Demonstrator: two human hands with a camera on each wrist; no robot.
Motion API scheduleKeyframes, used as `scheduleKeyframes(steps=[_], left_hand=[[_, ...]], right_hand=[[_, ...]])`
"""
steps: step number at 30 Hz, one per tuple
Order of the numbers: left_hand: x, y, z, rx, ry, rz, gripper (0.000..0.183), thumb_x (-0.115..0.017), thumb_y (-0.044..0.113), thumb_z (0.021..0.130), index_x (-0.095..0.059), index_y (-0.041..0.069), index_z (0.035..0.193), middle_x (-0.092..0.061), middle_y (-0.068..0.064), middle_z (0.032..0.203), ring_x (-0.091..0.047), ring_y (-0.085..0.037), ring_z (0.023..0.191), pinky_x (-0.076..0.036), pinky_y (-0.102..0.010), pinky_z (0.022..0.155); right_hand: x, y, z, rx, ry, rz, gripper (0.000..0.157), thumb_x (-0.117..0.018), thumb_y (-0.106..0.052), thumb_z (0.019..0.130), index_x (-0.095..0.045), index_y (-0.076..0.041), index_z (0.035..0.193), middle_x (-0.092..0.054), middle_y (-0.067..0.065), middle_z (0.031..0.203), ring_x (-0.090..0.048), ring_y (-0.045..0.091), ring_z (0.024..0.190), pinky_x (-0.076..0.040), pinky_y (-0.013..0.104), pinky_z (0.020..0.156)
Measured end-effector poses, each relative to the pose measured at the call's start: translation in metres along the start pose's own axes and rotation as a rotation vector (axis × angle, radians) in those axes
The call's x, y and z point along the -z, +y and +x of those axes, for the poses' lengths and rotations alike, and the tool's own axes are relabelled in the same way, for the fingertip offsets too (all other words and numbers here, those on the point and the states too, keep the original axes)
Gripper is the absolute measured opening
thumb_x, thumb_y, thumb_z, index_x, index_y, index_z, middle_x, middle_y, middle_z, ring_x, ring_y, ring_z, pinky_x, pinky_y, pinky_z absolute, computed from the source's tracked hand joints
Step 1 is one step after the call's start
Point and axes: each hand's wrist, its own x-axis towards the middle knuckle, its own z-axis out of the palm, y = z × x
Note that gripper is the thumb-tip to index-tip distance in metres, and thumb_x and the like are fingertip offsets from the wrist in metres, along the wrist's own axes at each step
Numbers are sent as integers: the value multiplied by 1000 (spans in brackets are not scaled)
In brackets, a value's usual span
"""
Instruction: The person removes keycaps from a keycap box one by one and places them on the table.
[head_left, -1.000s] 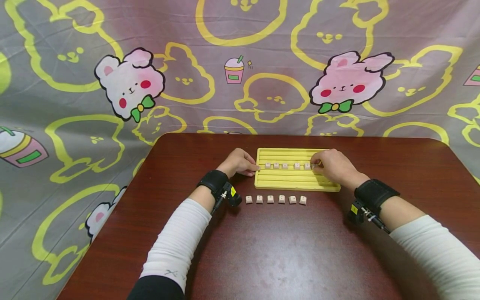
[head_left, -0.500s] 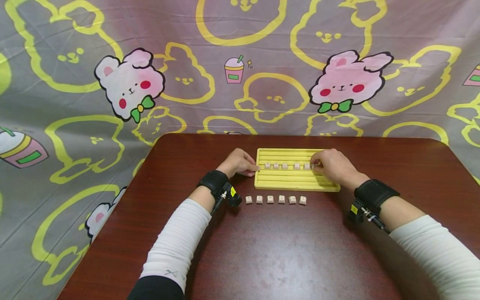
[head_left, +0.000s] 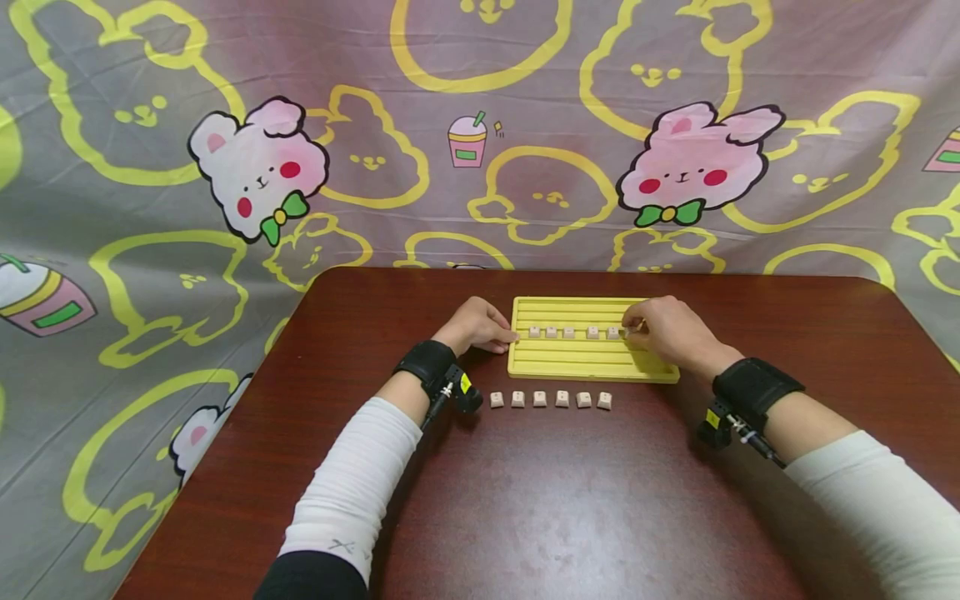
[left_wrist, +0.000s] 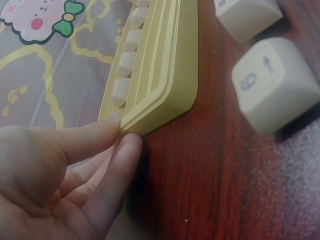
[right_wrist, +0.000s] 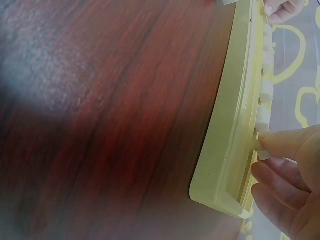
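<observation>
The left hand pinches the yellow, rectangular, ridged tray at its nine o'clock edge; toward its three o'clock side, the right hand pinches one small, off-white, blocky keycap.

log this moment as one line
left hand: grips yellow rack | right hand: pinches keycap | rack: five other keycaps visible | table: six keycaps in row

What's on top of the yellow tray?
Five pale keycaps sit in a row; the right hand pinches a sixth keycap. That hand hides the far right corner of the tray.
</observation>
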Motion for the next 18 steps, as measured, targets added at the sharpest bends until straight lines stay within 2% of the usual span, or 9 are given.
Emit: scheduleKeyframes(steps=[18], left_hand=[[0,1,1,4,2,-4,26,-77,2,85,-68,-9,106,-64,-9,78,-65,-12,60,-64,-25,64]], right_hand=[[11,-3,-7,27,-1,-15,20,-76,-12,87,-75,-5,106,-74,9,97,-68,22,89,-60,42,78]])
